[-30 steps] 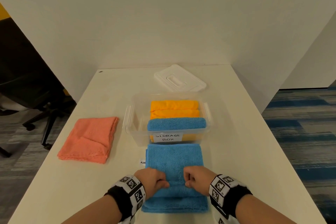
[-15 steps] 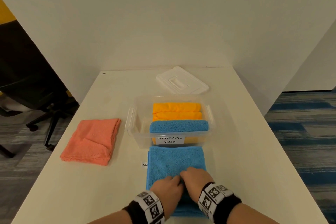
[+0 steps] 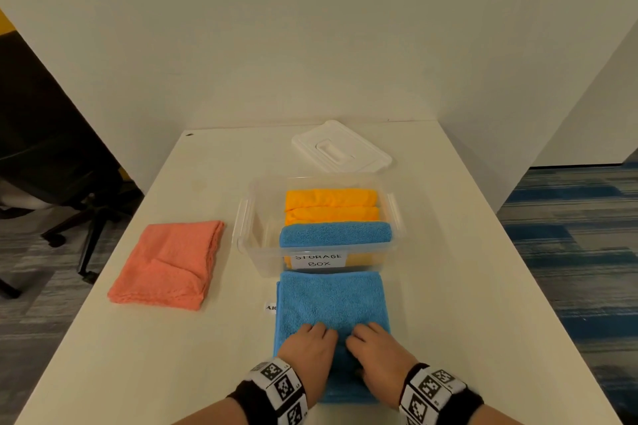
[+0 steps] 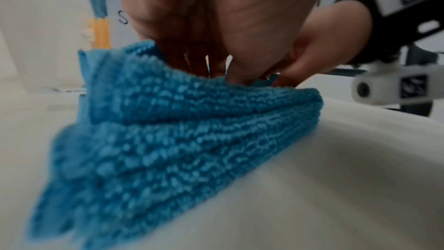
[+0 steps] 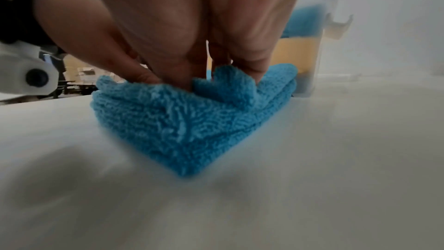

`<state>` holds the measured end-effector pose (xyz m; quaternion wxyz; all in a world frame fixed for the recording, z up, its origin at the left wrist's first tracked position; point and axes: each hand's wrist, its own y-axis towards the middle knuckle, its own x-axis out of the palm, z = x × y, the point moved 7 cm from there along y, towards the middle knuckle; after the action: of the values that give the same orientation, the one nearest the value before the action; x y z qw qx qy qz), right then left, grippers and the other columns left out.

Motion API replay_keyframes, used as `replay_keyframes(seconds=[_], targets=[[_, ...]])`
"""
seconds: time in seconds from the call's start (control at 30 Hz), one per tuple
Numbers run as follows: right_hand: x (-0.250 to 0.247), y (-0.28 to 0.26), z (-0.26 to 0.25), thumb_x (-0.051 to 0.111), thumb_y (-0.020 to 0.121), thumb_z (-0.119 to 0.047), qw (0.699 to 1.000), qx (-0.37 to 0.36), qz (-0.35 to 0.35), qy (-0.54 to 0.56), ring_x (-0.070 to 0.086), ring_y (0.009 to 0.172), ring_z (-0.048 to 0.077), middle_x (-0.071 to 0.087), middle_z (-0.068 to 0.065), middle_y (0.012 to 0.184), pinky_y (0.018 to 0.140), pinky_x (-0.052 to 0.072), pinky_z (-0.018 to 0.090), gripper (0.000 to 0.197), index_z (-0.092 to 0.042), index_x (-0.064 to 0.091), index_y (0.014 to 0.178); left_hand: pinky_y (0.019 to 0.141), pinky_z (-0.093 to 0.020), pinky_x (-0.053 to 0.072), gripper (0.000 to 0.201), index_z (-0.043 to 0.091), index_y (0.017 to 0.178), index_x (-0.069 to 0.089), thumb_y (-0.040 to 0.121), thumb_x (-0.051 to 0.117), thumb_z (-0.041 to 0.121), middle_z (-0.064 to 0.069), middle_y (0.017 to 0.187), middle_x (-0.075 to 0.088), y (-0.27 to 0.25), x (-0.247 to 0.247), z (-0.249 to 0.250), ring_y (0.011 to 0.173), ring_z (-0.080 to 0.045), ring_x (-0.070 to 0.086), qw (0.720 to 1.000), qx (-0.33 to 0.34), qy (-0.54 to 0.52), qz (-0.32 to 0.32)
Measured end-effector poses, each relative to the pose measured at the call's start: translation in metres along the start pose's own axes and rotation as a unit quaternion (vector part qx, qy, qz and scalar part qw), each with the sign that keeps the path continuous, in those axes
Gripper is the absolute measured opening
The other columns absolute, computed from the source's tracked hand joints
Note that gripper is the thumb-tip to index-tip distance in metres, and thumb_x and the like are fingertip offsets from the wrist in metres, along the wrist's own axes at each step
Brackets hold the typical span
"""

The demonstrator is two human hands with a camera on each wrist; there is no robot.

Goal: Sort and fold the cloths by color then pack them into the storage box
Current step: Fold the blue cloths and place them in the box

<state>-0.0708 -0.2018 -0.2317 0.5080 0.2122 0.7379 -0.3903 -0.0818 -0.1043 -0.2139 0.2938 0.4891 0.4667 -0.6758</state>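
Note:
A folded blue cloth (image 3: pixel 331 300) lies on the white table just in front of the clear storage box (image 3: pixel 248 235). My left hand (image 3: pixel 310 343) and right hand (image 3: pixel 374 345) sit side by side on its near half. In the left wrist view the left hand (image 4: pixel 213 71) digs curled fingers into a raised fold of the blue cloth (image 4: pixel 192 140). The right hand (image 5: pixel 204 77) pinches the blue cloth (image 5: pixel 192 121) in the same way. Inside the box are two orange cloths (image 3: pixel 331 203) and a folded blue cloth (image 3: pixel 335 234).
A folded salmon-pink cloth (image 3: pixel 169 266) lies to the left of the box. The white lid (image 3: pixel 340 152) rests behind the box near the wall. A small paper label (image 3: pixel 270 307) peeks out at the blue cloth's left edge. An office chair (image 3: pixel 51 183) stands off the table's left side.
Both hands have drawn together toward the middle of the blue cloth's near half, from a wider grip a second ago. The cloth stays in front of the box.

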Motion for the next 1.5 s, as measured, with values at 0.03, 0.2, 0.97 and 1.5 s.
replay_keyframes(seconds=[0.03, 0.2, 0.97, 1.5], targets=[[0.003, 0.003, 0.003, 0.078, 0.039, -0.034, 1.0, 0.006, 0.015, 0.017, 0.052, 0.063, 0.003, 0.051, -0.018, 0.073, 0.053, 0.045, 0.015, 0.038, -0.033, 0.052, 0.067, 0.094, -0.033, 0.036, 0.028, 0.011, 0.116, 0.045, 0.089, 0.049, 0.016, -0.008, 0.12, 0.049, 0.002, -0.002, -0.005, 0.109, -0.026, 0.047, 0.999, -0.021, -0.027, 0.008], [-0.022, 0.004, -0.001, 0.057, 0.071, -0.006, 0.989, 0.011, 0.077, 0.124, 0.057, 0.088, 0.022, 0.058, 0.0, 0.094, 0.074, 0.046, 0.027, 0.016, -0.015, 0.06, 0.084, 0.097, -0.029, 0.034, 0.025, 0.013, 0.116, 0.046, 0.092, 0.05, 0.021, -0.005, 0.121, 0.052, 0.006, -0.006, -0.014, 0.112, -0.023, 0.048, 0.997, -0.026, -0.071, 0.023], [-0.028, 0.011, 0.01, 0.047, 0.095, -0.023, 0.988, 0.05, 0.022, 0.141, 0.054, 0.105, 0.023, 0.054, 0.002, 0.1, 0.079, 0.036, 0.029, 0.023, -0.015, 0.063, 0.11, 0.092, -0.033, 0.042, 0.057, 0.016, 0.114, 0.062, 0.079, 0.033, 0.05, -0.007, 0.108, 0.055, 0.0, 0.009, -0.039, 0.101, -0.027, 0.052, 0.982, 0.049, -0.17, 0.069], [-0.031, 0.015, 0.016, 0.046, 0.097, -0.033, 0.984, 0.091, 0.033, 0.147, 0.051, 0.094, 0.017, 0.05, -0.007, 0.091, 0.075, 0.039, 0.03, 0.016, -0.023, 0.059, 0.097, 0.083, -0.019, 0.027, 0.109, 0.015, 0.085, 0.067, 0.062, -0.007, 0.091, 0.008, 0.084, 0.046, 0.012, 0.011, -0.065, 0.087, -0.012, 0.039, 0.982, -0.012, -0.176, 0.073]])
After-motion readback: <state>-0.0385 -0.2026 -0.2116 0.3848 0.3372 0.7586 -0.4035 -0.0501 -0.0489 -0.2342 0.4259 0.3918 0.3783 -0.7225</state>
